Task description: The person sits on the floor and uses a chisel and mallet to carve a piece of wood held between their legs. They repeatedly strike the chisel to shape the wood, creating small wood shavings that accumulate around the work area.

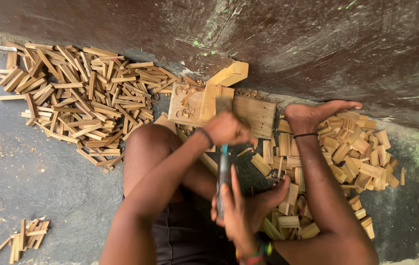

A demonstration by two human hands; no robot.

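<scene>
My left hand (226,128) is closed around a flat piece of light wood (215,100) that stands on end on a wooden chopping block (256,113). My right hand (233,212) grips the handle of a long dark blade (223,174), which points up toward the left hand and the wood piece. The blade's tip is blurred near a teal spot just below the left hand. I sit on the ground with my knees bent, and one foot (317,115) rests beside the block.
A large heap of thin split sticks (81,93) lies to the left. Short wood blocks (351,152) are piled to the right, around my legs. A small stick bundle (23,238) lies at the lower left. A dark stained wall (317,44) rises behind the block, with a wood offcut (230,73) leaning on it.
</scene>
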